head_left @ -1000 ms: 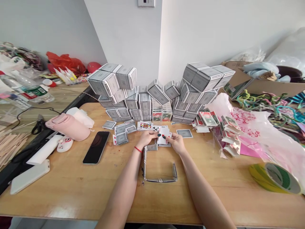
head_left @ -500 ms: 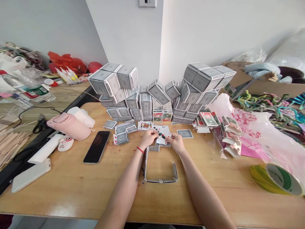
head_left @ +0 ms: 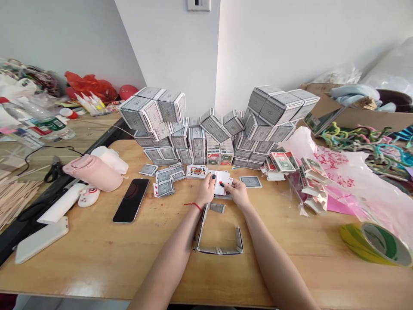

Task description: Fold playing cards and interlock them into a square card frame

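Note:
Between my two hands is a white-faced playing card (head_left: 220, 180) with red marks. My left hand (head_left: 207, 188) grips its left edge, thumb on the face. On the card's right side my right hand (head_left: 238, 190) is closed, its thumb over the front. More cards lie partly hidden beneath it. A face-up court card (head_left: 196, 171) rests just beyond my left hand, and a face-down card (head_left: 251, 181) lies right of my right hand. Nearer my body stands a frame of folded cards (head_left: 219, 250), with a gap on its right side.
Blocks of folded cards (head_left: 155, 112) are stacked at the back, some beside red card boxes (head_left: 282, 162). A phone (head_left: 131, 200), folded card pieces (head_left: 166, 187) and a pink bottle (head_left: 93, 171) are at left. A roll of tape (head_left: 376, 243) and a plastic bag (head_left: 342, 168) are at right.
My left hand has turned more upright along the card's left edge. The folded card frame has shifted slightly right and nearer, its far-end flap now angled out.

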`<state>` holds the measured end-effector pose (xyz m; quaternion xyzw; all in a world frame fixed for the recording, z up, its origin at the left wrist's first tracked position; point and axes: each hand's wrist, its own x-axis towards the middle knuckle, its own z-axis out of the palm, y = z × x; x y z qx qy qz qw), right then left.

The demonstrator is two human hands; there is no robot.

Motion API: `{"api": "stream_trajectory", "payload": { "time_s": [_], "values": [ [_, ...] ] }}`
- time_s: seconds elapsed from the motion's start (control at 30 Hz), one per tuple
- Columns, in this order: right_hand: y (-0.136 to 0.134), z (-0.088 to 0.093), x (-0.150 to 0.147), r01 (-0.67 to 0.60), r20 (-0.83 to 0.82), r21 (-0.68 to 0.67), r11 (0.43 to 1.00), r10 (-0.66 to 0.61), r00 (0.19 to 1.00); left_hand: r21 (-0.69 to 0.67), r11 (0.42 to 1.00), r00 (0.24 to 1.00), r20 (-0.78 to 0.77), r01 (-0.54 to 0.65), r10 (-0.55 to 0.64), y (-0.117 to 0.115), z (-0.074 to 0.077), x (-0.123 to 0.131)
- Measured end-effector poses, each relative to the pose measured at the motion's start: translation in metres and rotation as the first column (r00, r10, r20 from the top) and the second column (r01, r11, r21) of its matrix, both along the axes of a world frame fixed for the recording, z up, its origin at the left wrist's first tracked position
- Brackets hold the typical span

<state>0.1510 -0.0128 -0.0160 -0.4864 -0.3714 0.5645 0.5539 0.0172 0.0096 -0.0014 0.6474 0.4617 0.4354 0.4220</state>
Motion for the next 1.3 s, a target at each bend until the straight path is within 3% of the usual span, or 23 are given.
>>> {"api": "stream_trajectory", "payload": {
  "time_s": [0.37, 0.57, 0.77, 0.87, 0.97, 1.07, 1.3],
  "values": [
    [0.001, -0.008, 0.000, 0.005, 0.047, 0.026, 1.000, -0.006, 0.999, 0.030, 0.999, 0.998, -0.064, 0.031, -0.029, 0.002, -0.003, -0.002],
    [0.000, -0.013, -0.001, 0.003, 0.132, 0.035, 0.999, -0.007, 0.991, 0.061, 0.998, 0.980, -0.198, -0.024, 0.036, 0.004, -0.004, -0.004],
    [-0.002, -0.005, 0.000, -0.015, 0.071, 0.015, 1.000, 0.014, 0.997, 0.060, 0.994, 0.970, -0.221, -0.090, 0.101, 0.003, -0.005, -0.003],
    [-0.003, 0.000, 0.000, 0.017, 0.027, 0.019, 1.000, -0.017, 0.999, 0.035, 0.998, 0.982, -0.178, -0.061, 0.066, 0.002, -0.005, -0.005],
    [-0.002, 0.002, 0.002, 0.061, 0.022, 0.024, 0.998, -0.062, 0.998, 0.018, 0.999, 0.995, -0.091, 0.038, -0.036, 0.001, -0.005, -0.008],
    [-0.001, 0.000, 0.003, 0.080, 0.038, 0.028, 0.996, -0.081, 0.996, 0.049, 0.991, 0.987, -0.101, 0.127, -0.122, 0.001, -0.007, -0.009],
    [-0.002, -0.004, 0.001, 0.090, 0.046, 0.027, 0.996, -0.091, 0.995, 0.064, 0.994, 0.972, -0.221, 0.093, -0.077, 0.005, -0.011, -0.006]
  ]
}}
